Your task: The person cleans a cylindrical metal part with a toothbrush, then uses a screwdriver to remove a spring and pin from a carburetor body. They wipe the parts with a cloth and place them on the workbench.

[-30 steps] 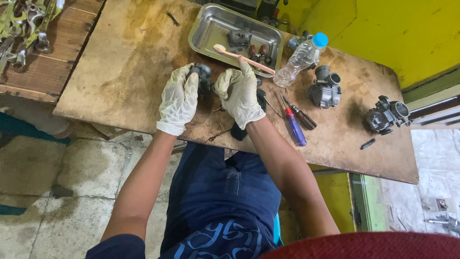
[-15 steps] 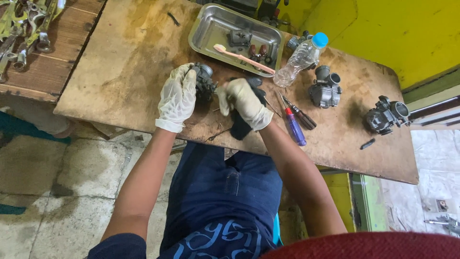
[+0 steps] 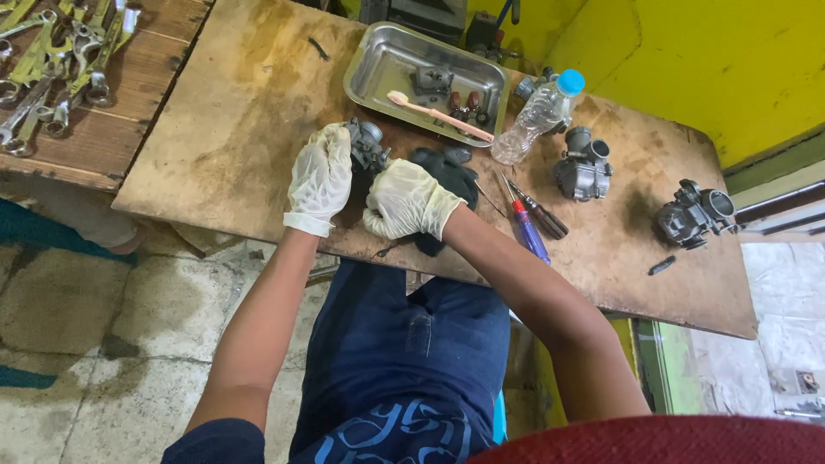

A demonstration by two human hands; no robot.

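A grey carburetor (image 3: 368, 146) is gripped by the gloved left hand (image 3: 320, 176), fingers curled around it, just below the steel tray (image 3: 369, 82). The gloved right hand (image 3: 407, 199) is closed loosely beside the carburetor; what it pinches cannot be told. A toothbrush (image 3: 438, 115) is laid across the tray. Screwdrivers (image 3: 528, 222) are seen right of the tray.

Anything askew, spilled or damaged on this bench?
Little stands out. A plastic bottle lies on its side against the metal tray, cap on, no spill visible. A toothbrush rests across the tray.
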